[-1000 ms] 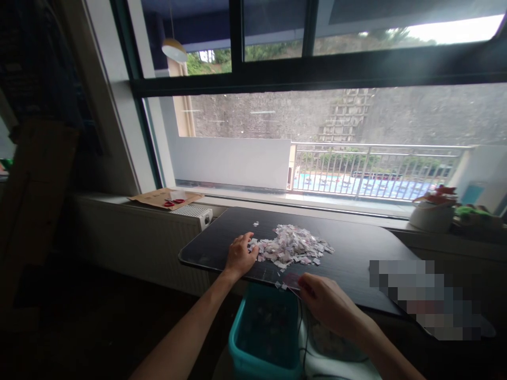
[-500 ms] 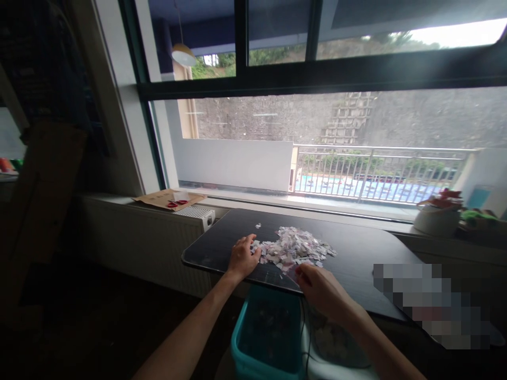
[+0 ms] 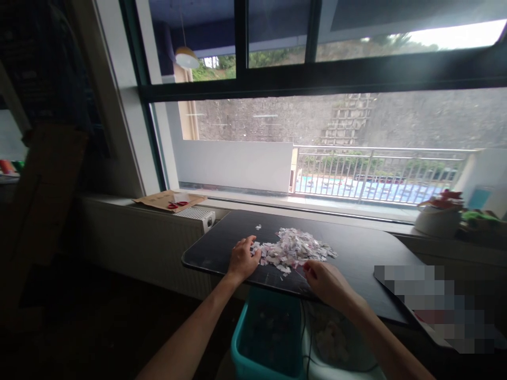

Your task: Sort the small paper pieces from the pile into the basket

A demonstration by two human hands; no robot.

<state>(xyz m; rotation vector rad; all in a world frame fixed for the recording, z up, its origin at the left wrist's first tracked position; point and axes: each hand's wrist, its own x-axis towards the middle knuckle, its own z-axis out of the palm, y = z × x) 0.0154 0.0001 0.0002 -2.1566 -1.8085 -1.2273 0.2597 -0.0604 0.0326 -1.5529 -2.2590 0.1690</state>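
A heap of torn paper scraps, mostly white with some pinkish bits, lies on the dark tabletop. At the heap's left edge rests my left hand, its thumb and fingers apart and curved around the nearest scraps. My right hand is at the near right side of the heap, close to the table's front edge. Its fingers are pinched together; a thin, faintly reddish edge shows beside the fingertips, too small to name. A few loose scraps lie between the hands, and a small one sits apart behind.
Below the table edge stand a teal bin and a pale container with a dark cable. Red-handled scissors lie on brown paper on the sill, left. A pot stands on the sill at right. A blurred-out item lies at the table's right.
My right hand has shifted slightly right and up, away from the front edge. Loose scraps now show where its fingertips were. My left hand stays in place.
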